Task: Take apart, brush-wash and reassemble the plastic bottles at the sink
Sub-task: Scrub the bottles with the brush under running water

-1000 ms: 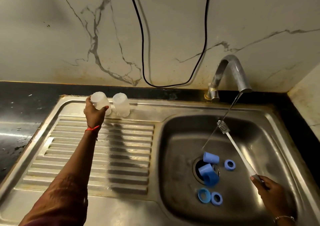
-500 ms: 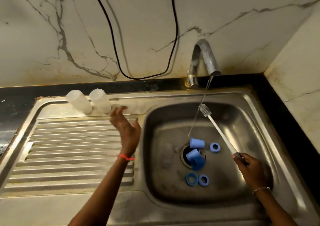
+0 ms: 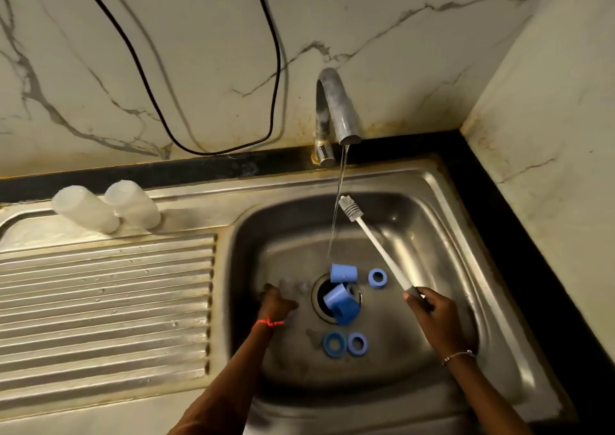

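Since the earlier frame the left hand [image 3: 276, 304] has dropped from above the drainboard [image 3: 106, 301] into the sink basin [image 3: 432, 221], and the view has shifted so the bottles sit further left. That hand is now low on the basin floor, centre frame, just left of the drain [image 3: 319, 296]. It is seen from behind and blurred, so I cannot tell whether its fingers are apart or curled, or whether it touches anything. A red thread [image 3: 268, 323] circles its wrist.

The right hand [image 3: 424, 304], right of the drain, is clamped round the grey grip of the brush [image 3: 376, 248]. The white shaft slants up-left, with the bristle head just beside the thin water stream [image 3: 337, 201] from the tap [image 3: 336, 108]. A bracelet [image 3: 459, 356] is on that wrist.

Two translucent bottles [image 3: 85, 213] stand mouth-down, side by side and touching, on the ledge at upper left, above the drainboard.

Blue caps [image 3: 343, 273] lie on their sides at the drain. Three blue rings [image 3: 377, 278] lie flat on the basin floor, one right of the caps and two touching below the drain. A black cable [image 3: 276, 68] hangs on the marble wall.
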